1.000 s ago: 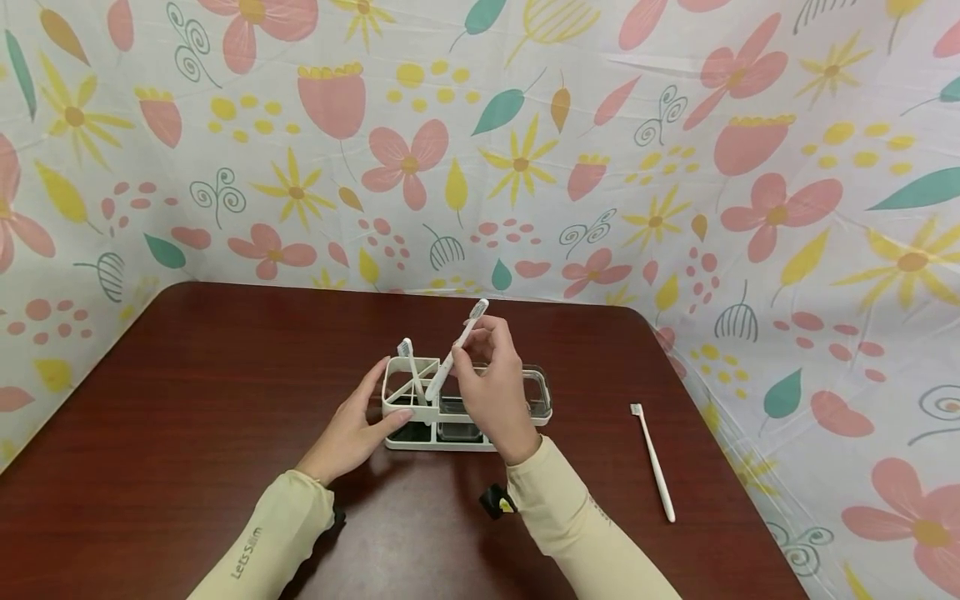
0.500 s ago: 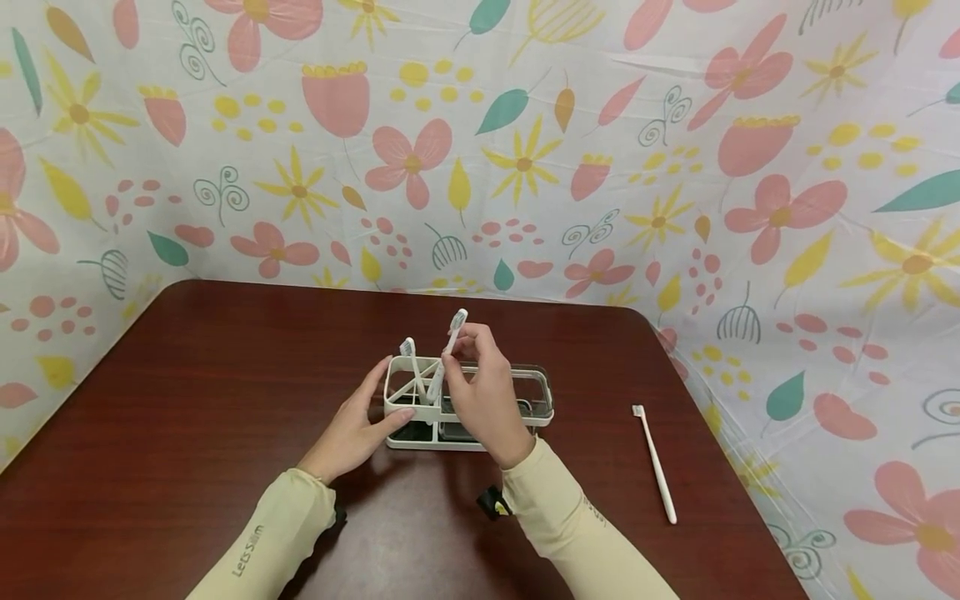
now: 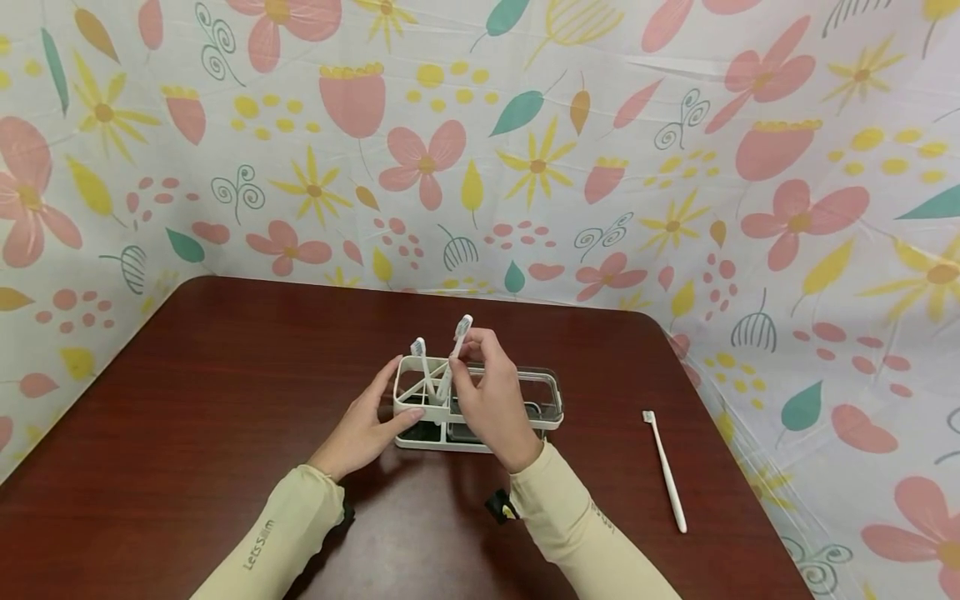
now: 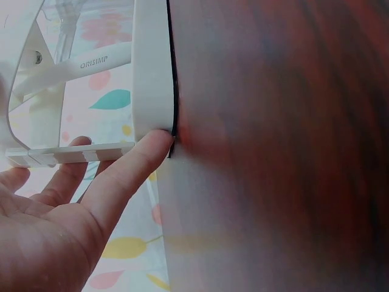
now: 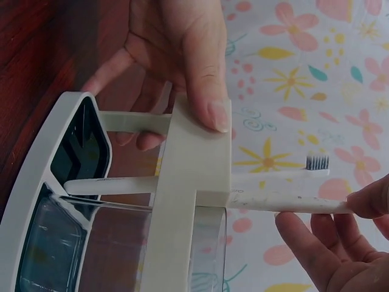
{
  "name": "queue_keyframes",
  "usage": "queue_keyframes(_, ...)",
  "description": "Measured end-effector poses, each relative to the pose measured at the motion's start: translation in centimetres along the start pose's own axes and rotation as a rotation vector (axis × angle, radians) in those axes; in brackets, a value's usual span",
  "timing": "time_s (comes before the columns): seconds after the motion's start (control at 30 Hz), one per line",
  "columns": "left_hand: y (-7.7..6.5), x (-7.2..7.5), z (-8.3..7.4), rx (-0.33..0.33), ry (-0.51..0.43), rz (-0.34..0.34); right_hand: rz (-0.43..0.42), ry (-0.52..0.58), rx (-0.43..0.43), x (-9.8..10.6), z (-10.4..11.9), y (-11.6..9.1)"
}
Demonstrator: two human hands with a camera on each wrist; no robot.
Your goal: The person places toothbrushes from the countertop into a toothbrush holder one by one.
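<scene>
A white two-tier toothbrush holder (image 3: 433,412) stands on the dark wooden table. My left hand (image 3: 367,429) grips its left end, thumb on the front of the upper tier and fingers behind. In my right hand (image 3: 491,396), thumb and fingers pinch a white toothbrush (image 5: 292,202) by its handle, bristles up, the lower part down inside the holder's divided left section. Another white toothbrush (image 3: 420,348) leans in that same section, its bristled head (image 5: 317,163) above the rim. Below, a white handle end (image 5: 109,185) reaches the holder's base (image 5: 36,164).
A third white toothbrush (image 3: 667,475) lies on the table (image 3: 247,375) to the right. Clear boxes fill the holder's right part (image 3: 551,400). Behind the table hangs a flower-patterned cloth (image 3: 525,208).
My right hand has brought the toothbrush left and down into the holder, and it stands more upright. My left hand keeps its grip. The head view has shifted slightly.
</scene>
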State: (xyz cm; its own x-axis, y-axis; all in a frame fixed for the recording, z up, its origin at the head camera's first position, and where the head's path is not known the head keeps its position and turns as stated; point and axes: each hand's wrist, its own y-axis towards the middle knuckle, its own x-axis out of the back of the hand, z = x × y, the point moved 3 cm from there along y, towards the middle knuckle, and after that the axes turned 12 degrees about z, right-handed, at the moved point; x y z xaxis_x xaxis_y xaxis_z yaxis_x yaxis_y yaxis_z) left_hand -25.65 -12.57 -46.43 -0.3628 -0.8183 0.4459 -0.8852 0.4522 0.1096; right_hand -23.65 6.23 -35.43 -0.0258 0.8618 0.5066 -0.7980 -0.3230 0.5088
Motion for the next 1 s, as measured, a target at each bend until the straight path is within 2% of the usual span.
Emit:
queue_keyframes(0.47, -0.2, 0.1, 0.0, 0.024, 0.002, 0.001, 0.084, -0.013, 0.025, -0.8, -0.1, 0.1)
queue_keyframes(0.77, -0.1, 0.1, -0.2, 0.014, -0.011, 0.003, 0.135, -0.153, 0.053, -1.1, -0.3, 0.1)
queue_keyframes(1.0, -0.1, 0.1, -0.2, 0.008, -0.004, 0.001, 0.151, -0.188, 0.037, -1.4, -0.6, 0.0)
